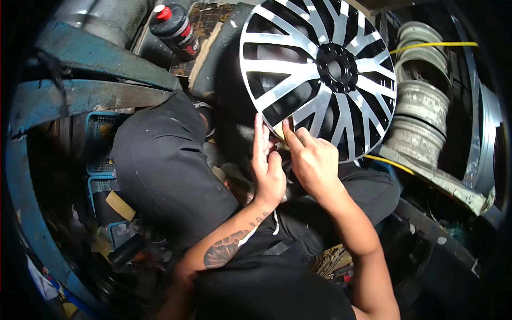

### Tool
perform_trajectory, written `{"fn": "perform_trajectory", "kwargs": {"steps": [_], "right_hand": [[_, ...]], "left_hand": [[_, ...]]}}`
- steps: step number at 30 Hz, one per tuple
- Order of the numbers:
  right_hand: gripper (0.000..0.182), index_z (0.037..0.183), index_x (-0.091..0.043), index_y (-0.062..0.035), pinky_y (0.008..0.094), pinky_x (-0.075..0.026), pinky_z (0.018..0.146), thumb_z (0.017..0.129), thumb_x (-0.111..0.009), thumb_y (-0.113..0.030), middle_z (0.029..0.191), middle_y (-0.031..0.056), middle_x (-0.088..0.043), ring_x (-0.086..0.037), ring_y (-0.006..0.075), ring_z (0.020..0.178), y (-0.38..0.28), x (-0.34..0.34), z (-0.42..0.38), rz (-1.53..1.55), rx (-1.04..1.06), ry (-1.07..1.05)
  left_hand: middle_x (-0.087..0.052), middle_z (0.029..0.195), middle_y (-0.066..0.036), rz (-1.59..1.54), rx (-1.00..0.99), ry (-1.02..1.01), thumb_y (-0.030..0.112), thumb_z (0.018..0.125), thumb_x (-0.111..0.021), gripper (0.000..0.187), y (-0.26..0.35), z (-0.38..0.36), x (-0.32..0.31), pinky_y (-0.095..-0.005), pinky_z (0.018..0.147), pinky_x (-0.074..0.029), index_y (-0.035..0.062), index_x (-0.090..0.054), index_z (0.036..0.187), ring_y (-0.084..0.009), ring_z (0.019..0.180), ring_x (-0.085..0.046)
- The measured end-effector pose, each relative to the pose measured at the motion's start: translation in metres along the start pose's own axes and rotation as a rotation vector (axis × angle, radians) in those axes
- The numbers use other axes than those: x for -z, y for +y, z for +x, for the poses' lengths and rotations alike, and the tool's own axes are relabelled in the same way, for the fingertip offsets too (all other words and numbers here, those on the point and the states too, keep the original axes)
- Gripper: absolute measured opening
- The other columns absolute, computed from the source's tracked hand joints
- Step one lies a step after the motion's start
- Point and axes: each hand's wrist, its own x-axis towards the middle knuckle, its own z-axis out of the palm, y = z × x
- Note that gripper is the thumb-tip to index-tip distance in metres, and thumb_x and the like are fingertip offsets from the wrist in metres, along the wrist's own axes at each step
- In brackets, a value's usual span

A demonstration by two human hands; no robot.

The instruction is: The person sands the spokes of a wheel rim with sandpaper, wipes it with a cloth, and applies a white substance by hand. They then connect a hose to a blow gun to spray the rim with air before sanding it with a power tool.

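A car wheel rim [301, 68] with bright machined spokes and black recesses stands tilted in front of me. My left hand [269, 172] is at its lower-left edge, fingers stretched up along the outer lip and the thumb beside them. Just to the right, my right hand [314, 160] presses a small pale-yellow piece, apparently sandpaper [279, 130], against the rim's edge with its fingertips. The index finger points along the lip while the other fingers curl. Part of the yellow piece is hidden behind the fingers.
A dark bottle with a red cap [176, 33] stands at the upper left. Blue metal beams [101, 96] run along the left, above blue baskets [101, 146]. Several worn wheels [418, 104] are stacked at the right by a yellow hose [434, 45]. Another yellow sheet [120, 205] lies lower left.
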Motion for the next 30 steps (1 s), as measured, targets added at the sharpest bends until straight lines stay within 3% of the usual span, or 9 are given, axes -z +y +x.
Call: {"fn": "perform_trajectory", "kwargs": {"steps": [4, 6, 9, 12, 13, 18, 21, 25, 30], "right_hand": [[0.046, 0.129, -0.069, -0.0073, 0.0345, -0.048, 0.060, 0.083, -0.070, -0.008, 0.079, 0.0041, -0.058, -0.063, 0.0216, 0.066, 0.001, 0.027, -0.005, 0.096, -0.055, 0.017], [0.046, 0.128, -0.069, -0.0075, 0.0305, -0.046, 0.061, 0.083, -0.066, -0.017, 0.080, 0.0005, -0.059, -0.064, 0.0146, 0.067, 0.004, 0.021, 0.006, 0.036, 0.003, 0.087], [0.046, 0.125, -0.070, -0.0088, 0.0296, -0.045, 0.060, 0.080, -0.066, -0.017, 0.080, -0.0012, -0.059, -0.064, 0.0127, 0.066, 0.008, 0.006, -0.011, -0.039, -0.014, -0.009], [0.044, 0.123, -0.071, -0.0095, 0.0292, -0.045, 0.060, 0.080, -0.066, -0.018, 0.080, -0.0017, -0.059, -0.065, 0.0120, 0.067, 0.003, 0.027, -0.011, -0.004, -0.051, 0.047], [0.041, 0.126, -0.071, -0.0108, 0.0320, -0.046, 0.058, 0.084, -0.071, -0.014, 0.080, 0.0014, -0.059, -0.062, 0.0181, 0.061, 0.002, 0.030, -0.003, 0.074, -0.051, 0.132], [0.042, 0.123, -0.073, -0.0126, 0.0315, -0.044, 0.058, 0.082, -0.070, -0.014, 0.079, -0.0001, -0.061, -0.063, 0.0159, 0.061, 0.009, 0.008, -0.015, 0.006, -0.041, 0.020], [0.040, 0.123, -0.073, -0.0130, 0.0312, -0.044, 0.059, 0.083, -0.069, -0.013, 0.078, 0.0004, -0.061, -0.062, 0.0160, 0.062, 0.005, 0.033, -0.009, 0.040, -0.066, 0.069], [0.041, 0.125, -0.072, -0.0132, 0.0334, -0.044, 0.061, 0.084, -0.066, -0.017, 0.077, -0.0010, -0.060, -0.065, 0.0135, 0.066, 0.007, -0.007, -0.007, -0.039, -0.018, 0.023], [0.046, 0.129, -0.070, -0.0126, 0.0322, -0.045, 0.063, 0.083, -0.067, -0.017, 0.081, -0.0005, -0.063, -0.065, 0.0147, 0.067, -0.008, 0.018, -0.014, -0.039, -0.038, 0.019]], "left_hand": [[-0.036, 0.162, -0.028, 0.063, 0.038, -0.017, -0.011, 0.089, -0.033, 0.078, 0.009, 0.000, 0.000, -0.0385, 0.117, -0.037, -0.0003, -0.018, 0.165, -0.0282, 0.145, -0.045], [-0.033, 0.164, -0.027, 0.033, 0.048, 0.004, -0.008, 0.091, -0.035, 0.078, 0.006, -0.001, -0.005, -0.0382, 0.117, -0.037, 0.0010, -0.015, 0.166, -0.0267, 0.146, -0.043], [-0.034, 0.164, -0.026, 0.035, 0.090, -0.028, -0.007, 0.091, -0.036, 0.079, 0.008, -0.002, 0.001, -0.0366, 0.115, -0.039, 0.0024, -0.015, 0.166, -0.0277, 0.142, -0.047], [-0.035, 0.164, -0.025, 0.088, 0.046, -0.020, -0.003, 0.092, -0.038, 0.078, 0.005, -0.002, 0.001, -0.0354, 0.114, -0.039, 0.0035, -0.015, 0.166, -0.0261, 0.140, -0.048], [-0.033, 0.165, -0.024, 0.036, 0.073, -0.009, -0.003, 0.093, -0.038, 0.078, 0.005, -0.003, -0.002, -0.0357, 0.115, -0.039, 0.0037, -0.014, 0.166, -0.0263, 0.141, -0.048], [-0.027, 0.167, -0.024, 0.068, 0.098, -0.051, -0.005, 0.094, -0.037, 0.078, 0.001, -0.002, 0.007, -0.0366, 0.114, -0.041, 0.0060, -0.013, 0.167, -0.0248, 0.135, -0.052], [-0.034, 0.163, -0.027, -0.036, 0.118, -0.003, -0.011, 0.092, -0.033, 0.078, 0.011, -0.005, -0.005, -0.0395, 0.115, -0.040, 0.0018, -0.014, 0.166, -0.0284, 0.141, -0.048], [-0.034, 0.163, -0.027, -0.003, 0.083, -0.009, -0.010, 0.092, -0.035, 0.078, -0.003, -0.007, -0.001, -0.0381, 0.114, -0.040, 0.0012, -0.014, 0.166, -0.0265, 0.139, -0.049], [-0.039, 0.161, -0.024, -0.123, 0.139, 0.046, -0.008, 0.092, -0.036, 0.077, -0.001, -0.006, -0.004, -0.0340, 0.111, -0.041, 0.0011, -0.016, 0.166, -0.0239, 0.140, -0.048]]}}
